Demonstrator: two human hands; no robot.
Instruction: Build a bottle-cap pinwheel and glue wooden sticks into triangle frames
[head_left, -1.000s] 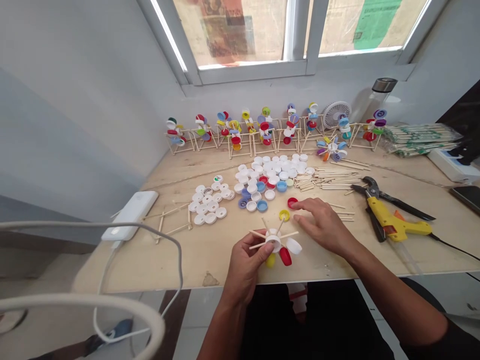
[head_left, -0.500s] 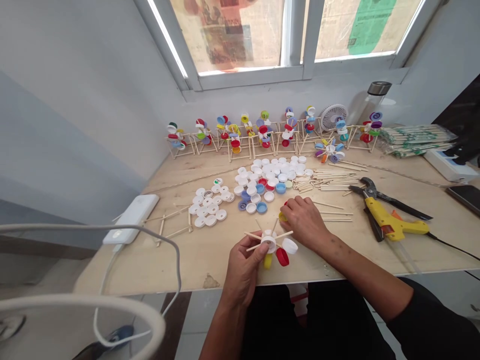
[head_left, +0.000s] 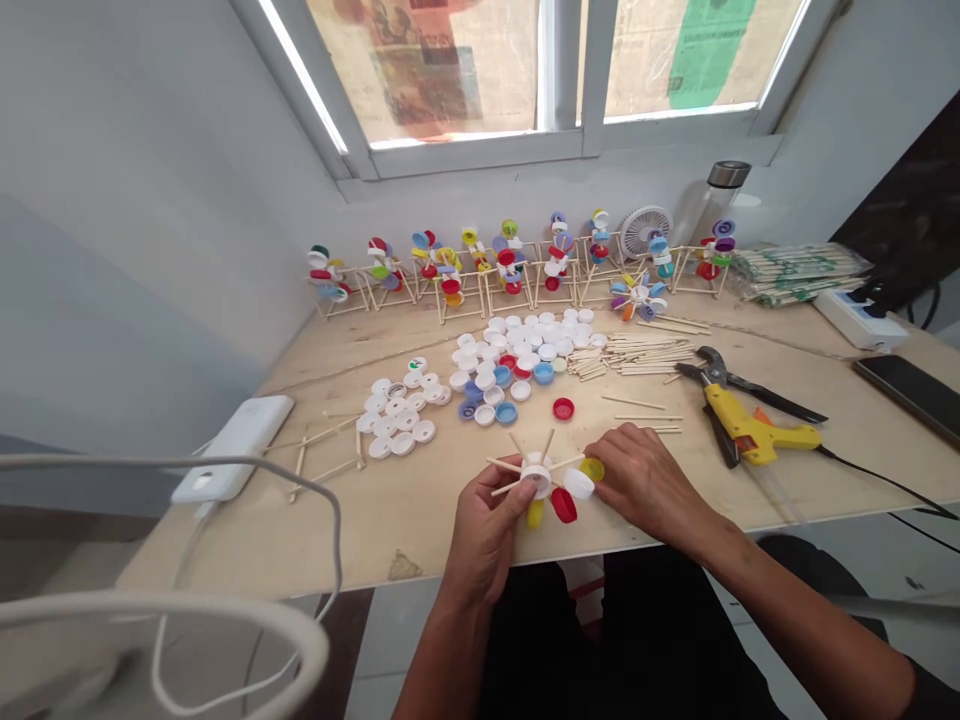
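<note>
My left hand [head_left: 487, 520] pinches a small wheel [head_left: 538, 480] made of a white hub cap with wooden sticks radiating from it; white, red and yellow bottle caps sit on its lower spokes. My right hand [head_left: 645, 480] holds a yellow cap [head_left: 592, 468] at the tip of a spoke on the wheel's right side. A loose red cap [head_left: 562, 408] lies on the plywood table [head_left: 420, 500] just beyond the wheel.
Piles of white and coloured caps [head_left: 517, 365] and loose sticks [head_left: 637, 355] lie mid-table. A row of finished cap wheels on stick stands [head_left: 510, 265] lines the wall. A yellow glue gun [head_left: 757, 435], pliers [head_left: 720, 375], a power bank [head_left: 232, 450] and a phone [head_left: 907, 385] lie around.
My right hand picked the yellow cap off the table and brought it back to the wheel's right spoke. The left hand kept holding the wheel.
</note>
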